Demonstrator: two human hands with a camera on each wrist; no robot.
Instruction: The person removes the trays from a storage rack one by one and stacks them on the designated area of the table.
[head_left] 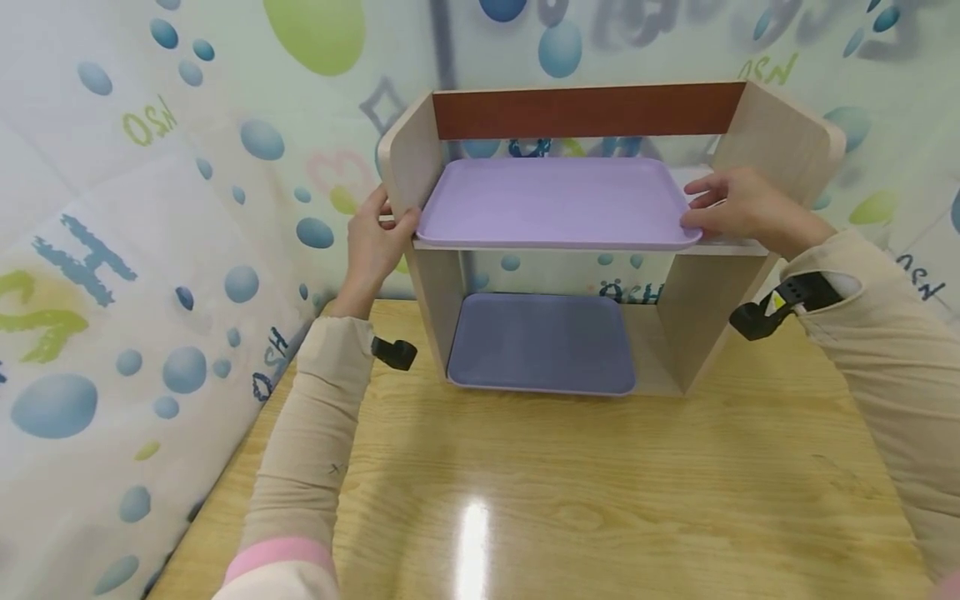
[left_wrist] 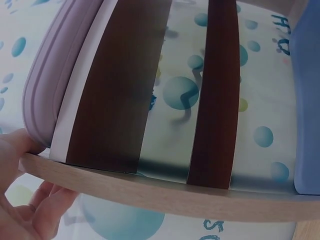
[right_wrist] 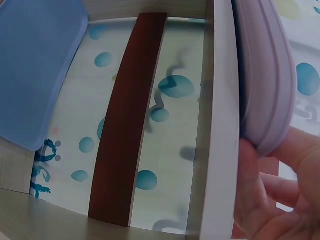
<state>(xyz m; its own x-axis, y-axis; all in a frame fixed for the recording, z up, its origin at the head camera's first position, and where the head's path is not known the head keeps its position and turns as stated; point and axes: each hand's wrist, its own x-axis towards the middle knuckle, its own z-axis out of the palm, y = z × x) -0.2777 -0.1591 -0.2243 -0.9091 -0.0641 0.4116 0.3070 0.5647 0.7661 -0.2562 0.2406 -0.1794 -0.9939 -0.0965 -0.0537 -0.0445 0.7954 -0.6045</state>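
A lilac tray (head_left: 555, 204) lies on the upper level of a small two-tier wooden shelf (head_left: 438, 287). My right hand (head_left: 750, 208) pinches that tray's front right corner; in the right wrist view the thumb and fingers (right_wrist: 250, 175) are at its rounded edge. At the shelf's left side panel, my left hand (head_left: 378, 250) grips the front edge, thumb beside the tray's left corner and fingers (left_wrist: 55, 207) on the panel's outer side. Below, a blue-grey tray (head_left: 543, 343) sits on the bottom level, toward the left, its front edge near the shelf's front.
The shelf stands on a wood-grain table (head_left: 600, 492) close to a printed cloth backdrop (head_left: 187, 275). A reddish-brown board (head_left: 592, 111) spans the shelf's top back. Black wrist cameras (head_left: 395, 354) are strapped to both sleeves.
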